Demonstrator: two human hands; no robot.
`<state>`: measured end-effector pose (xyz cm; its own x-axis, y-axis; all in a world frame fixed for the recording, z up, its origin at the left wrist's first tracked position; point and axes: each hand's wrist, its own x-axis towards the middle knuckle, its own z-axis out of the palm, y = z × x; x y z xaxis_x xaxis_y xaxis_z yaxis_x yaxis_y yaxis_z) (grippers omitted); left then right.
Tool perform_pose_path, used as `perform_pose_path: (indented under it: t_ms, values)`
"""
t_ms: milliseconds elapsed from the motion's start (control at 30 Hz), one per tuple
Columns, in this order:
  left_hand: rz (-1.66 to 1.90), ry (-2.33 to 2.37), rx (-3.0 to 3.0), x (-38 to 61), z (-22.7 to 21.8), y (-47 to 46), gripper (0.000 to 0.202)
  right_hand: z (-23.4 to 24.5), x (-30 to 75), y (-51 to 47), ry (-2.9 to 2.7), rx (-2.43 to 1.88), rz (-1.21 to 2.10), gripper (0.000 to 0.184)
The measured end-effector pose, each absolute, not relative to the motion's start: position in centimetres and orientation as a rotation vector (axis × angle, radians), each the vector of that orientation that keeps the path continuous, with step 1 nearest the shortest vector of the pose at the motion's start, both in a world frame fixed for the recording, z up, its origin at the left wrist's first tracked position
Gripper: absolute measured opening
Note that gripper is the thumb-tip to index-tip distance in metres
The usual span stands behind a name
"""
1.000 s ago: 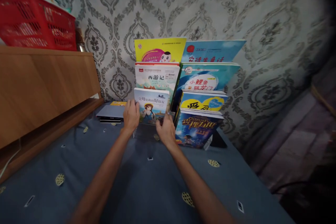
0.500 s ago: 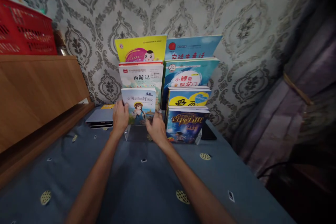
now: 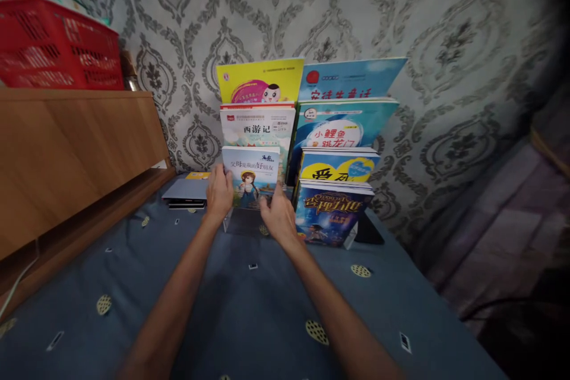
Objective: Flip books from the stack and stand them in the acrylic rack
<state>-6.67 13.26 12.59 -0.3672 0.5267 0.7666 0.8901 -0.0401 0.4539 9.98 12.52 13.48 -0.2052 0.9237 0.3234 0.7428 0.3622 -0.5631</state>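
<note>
A small book (image 3: 252,175) with a girl on its cover stands upright between my hands. My left hand (image 3: 219,193) grips its left edge, and my right hand (image 3: 279,211) holds its lower right side with the thumb on the cover. Behind it rise a white book (image 3: 257,122) and a yellow book (image 3: 262,77). To the right stand a dark blue book (image 3: 332,214), a yellow-and-blue book (image 3: 341,166), a teal book (image 3: 351,122) and a tall blue book (image 3: 356,74) in tiers. Part of a clear stand (image 3: 350,237) shows below the dark blue book.
Several flat books or folders (image 3: 184,190) lie to the left on the blue patterned cloth (image 3: 249,309). A wooden cabinet (image 3: 80,160) with a red basket (image 3: 66,41) on top stands at the far left. A dark flat object (image 3: 370,233) lies behind the right-hand books. A curtain (image 3: 499,237) hangs at right.
The camera view has turned slightly left, so everything sits further right in the picture. Both hands keep their hold on the small book, which stays in about the same place among the others.
</note>
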Motion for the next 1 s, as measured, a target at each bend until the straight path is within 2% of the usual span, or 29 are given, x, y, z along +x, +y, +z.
perform_pose_path:
  t_ms: [233,367,500,567,733,1000]
  values:
    - [-1.228,-1.955,-1.468,-6.5,12.9,13.2,0.020,13.1,9.9,13.1,-2.036,-1.396,0.339,0.063]
    - [-1.201,-1.918,-1.430,-6.5,13.4,13.1,0.021,13.2,10.3,13.4,-2.047,-1.394,0.361,0.057]
    - [-1.130,-1.769,-1.438,-6.2,15.0,12.4,0.052,13.6,10.7,13.4,-2.054,-1.386,0.401,0.051]
    - [-0.998,-1.686,-1.531,-5.9,16.0,12.0,0.060,13.6,10.8,13.3,-2.046,-1.386,0.404,0.050]
    - [-0.713,-1.580,-1.737,-5.4,17.7,11.5,0.061,13.8,11.0,13.4,-2.035,-1.374,0.428,0.047]
    - [-0.687,-1.652,-1.719,-4.6,18.8,11.4,0.060,13.0,11.1,13.8,-1.937,-1.147,0.321,0.054]
